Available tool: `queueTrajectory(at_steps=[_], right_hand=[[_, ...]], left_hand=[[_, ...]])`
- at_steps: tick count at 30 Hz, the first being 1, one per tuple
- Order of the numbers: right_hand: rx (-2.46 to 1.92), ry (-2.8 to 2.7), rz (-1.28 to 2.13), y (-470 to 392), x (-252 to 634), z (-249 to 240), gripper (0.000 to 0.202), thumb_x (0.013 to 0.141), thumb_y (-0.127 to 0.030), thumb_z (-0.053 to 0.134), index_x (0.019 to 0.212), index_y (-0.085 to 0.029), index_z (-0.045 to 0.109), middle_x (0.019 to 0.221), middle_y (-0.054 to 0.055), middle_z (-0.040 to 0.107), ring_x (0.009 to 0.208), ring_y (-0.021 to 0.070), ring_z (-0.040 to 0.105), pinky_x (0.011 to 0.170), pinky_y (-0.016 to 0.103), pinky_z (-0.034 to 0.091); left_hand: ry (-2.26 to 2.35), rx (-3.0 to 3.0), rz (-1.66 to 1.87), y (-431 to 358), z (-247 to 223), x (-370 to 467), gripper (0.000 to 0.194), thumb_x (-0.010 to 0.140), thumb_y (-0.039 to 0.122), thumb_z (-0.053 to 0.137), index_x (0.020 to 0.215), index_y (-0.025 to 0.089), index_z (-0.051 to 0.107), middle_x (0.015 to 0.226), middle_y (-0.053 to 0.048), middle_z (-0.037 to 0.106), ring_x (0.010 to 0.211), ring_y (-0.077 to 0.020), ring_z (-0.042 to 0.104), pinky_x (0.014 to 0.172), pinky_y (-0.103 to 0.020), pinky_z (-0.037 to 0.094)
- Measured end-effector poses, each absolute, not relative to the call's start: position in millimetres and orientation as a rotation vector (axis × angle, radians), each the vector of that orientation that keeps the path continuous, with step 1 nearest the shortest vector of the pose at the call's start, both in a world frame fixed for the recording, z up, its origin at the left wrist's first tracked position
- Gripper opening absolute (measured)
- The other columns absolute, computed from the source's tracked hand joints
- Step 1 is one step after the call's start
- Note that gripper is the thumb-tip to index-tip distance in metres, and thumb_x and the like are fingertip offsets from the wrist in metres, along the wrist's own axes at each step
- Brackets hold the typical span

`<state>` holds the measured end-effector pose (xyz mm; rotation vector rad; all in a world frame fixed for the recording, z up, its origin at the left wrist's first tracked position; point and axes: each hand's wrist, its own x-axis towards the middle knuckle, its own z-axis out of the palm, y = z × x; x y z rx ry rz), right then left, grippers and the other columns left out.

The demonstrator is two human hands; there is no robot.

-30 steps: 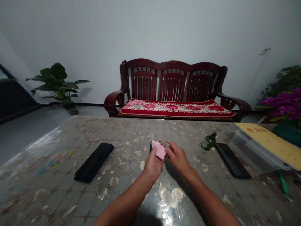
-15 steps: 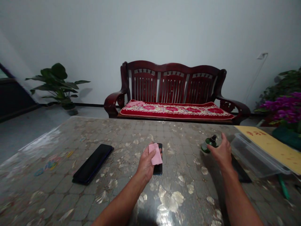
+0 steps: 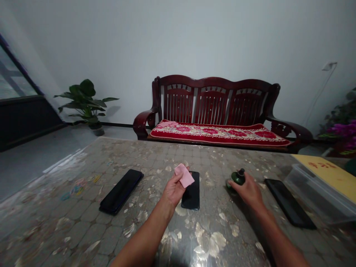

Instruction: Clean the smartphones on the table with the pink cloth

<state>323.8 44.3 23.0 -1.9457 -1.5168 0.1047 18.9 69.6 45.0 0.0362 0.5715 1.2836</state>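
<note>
Pink cloth (image 3: 185, 178) is pinched in our left hand (image 3: 172, 191), just beside the black phone (image 3: 191, 198) pointing lengthwise away from us on the tabletop (image 3: 213, 209); our farther right hand (image 3: 250, 191) grips the green bottle (image 3: 238, 178).

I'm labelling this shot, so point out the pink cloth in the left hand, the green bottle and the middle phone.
Pink cloth (image 3: 187, 180): head view, on its flat face.
Green bottle (image 3: 238, 177): head view, on its body below the cap.
Middle phone (image 3: 191, 198): head view, on its dark face.
</note>
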Motion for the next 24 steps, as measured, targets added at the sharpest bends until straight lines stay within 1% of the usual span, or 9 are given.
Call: queueTrajectory(at_steps=[5,8,9,11,13,15,18,21,24], right_hand=[[-1.789,-1.714,0.224,35.7,264.9,30.8,0.046,0.074,-0.046,0.067,0.112,-0.022,0.06,0.113,0.01,0.065,0.104,0.0294,0.062,0.088,0.039,0.048],[-1.722,-1.741,0.318,36.1,255.7,35.0,0.052,0.072,-0.043,0.069,0.118,-0.021,0.059,0.116,0.011,0.064,0.106,0.0304,0.061,0.09,0.041,0.048],[-1.671,-1.733,0.377,37.4,256.2,36.1,0.057,0.071,-0.042,0.069,0.123,-0.021,0.057,0.12,0.011,0.063,0.109,0.0308,0.06,0.093,0.043,0.047],[-1.526,-1.685,0.541,41.1,259.4,37.8,0.062,0.075,-0.043,0.066,0.132,-0.024,0.052,0.13,0.012,0.06,0.118,0.0305,0.057,0.1,0.046,0.044],[-1.365,-1.62,0.697,45.4,261.9,39.0,0.056,0.082,-0.046,0.059,0.134,-0.027,0.051,0.137,0.011,0.058,0.126,0.0291,0.053,0.106,0.047,0.041],[-1.231,-1.574,0.799,49.9,261.6,38.3,0.047,0.09,-0.05,0.052,0.131,-0.028,0.055,0.138,0.01,0.059,0.129,0.0278,0.052,0.109,0.047,0.039],[-1.094,-1.489,0.878,57.0,255.8,31.2,0.042,0.094,-0.056,0.047,0.116,-0.026,0.066,0.12,0.01,0.069,0.116,0.0275,0.061,0.102,0.046,0.044],[-1.015,-1.303,0.94,63.9,247.7,21.4,0.045,0.09,-0.064,0.052,0.098,-0.023,0.071,0.089,0.008,0.073,0.084,0.0252,0.066,0.078,0.04,0.053],[-0.934,-1.146,1.027,67.0,239.5,21.4,0.046,0.085,-0.067,0.058,0.086,-0.023,0.072,0.071,0.005,0.07,0.066,0.021,0.063,0.062,0.033,0.05]], left_hand=[[0.54,-0.076,1.296,68.0,51.4,19.5,0.043,0.096,0.001,0.048,0.136,0.014,0.055,0.104,-0.009,0.077,0.085,-0.0175,0.076,0.086,-0.029,0.061],[0.516,-0.099,1.294,67.3,49.3,16.9,0.038,0.097,0.003,0.049,0.131,0.017,0.059,0.096,-0.005,0.077,0.084,-0.0145,0.075,0.087,-0.026,0.059],[0.507,-0.079,1.29,67.0,48.3,15.4,0.037,0.097,0.005,0.05,0.13,0.018,0.06,0.097,-0.005,0.077,0.087,-0.0149,0.075,0.09,-0.027,0.058],[0.475,-0.01,1.268,66.1,46.7,12.1,0.035,0.099,0.01,0.05,0.13,0.02,0.06,0.105,-0.006,0.076,0.098,-0.0182,0.074,0.099,-0.037,0.055],[0.44,0.056,1.229,64.8,46.3,9.4,0.032,0.101,0.018,0.05,0.131,0.023,0.059,0.115,-0.007,0.074,0.109,-0.0222,0.071,0.105,-0.05,0.051],[0.422,0.094,1.187,63.6,46.9,8.5,0.029,0.102,0.024,0.049,0.13,0.025,0.059,0.12,-0.007,0.072,0.113,-0.0242,0.068,0.106,-0.059,0.046],[0.469,0.109,1.191,62.7,48.6,10.9,0.026,0.1,0.021,0.051,0.124,0.021,0.062,0.112,-0.008,0.074,0.105,-0.023,0.071,0.104,-0.059,0.048],[0.536,0.121,1.259,62.8,50.0,15.0,0.026,0.095,0.009,0.053,0.117,0.017,0.064,0.102,-0.009,0.075,0.094,-0.0213,0.073,0.1,-0.051,0.053],[0.54,0.158,1.304,63.1,50.8,17.4,0.037,0.087,-0.001,0.052,0.118,0.016,0.064,0.108,-0.01,0.075,0.095,-0.0206,0.073,0.097,-0.044,0.055]])
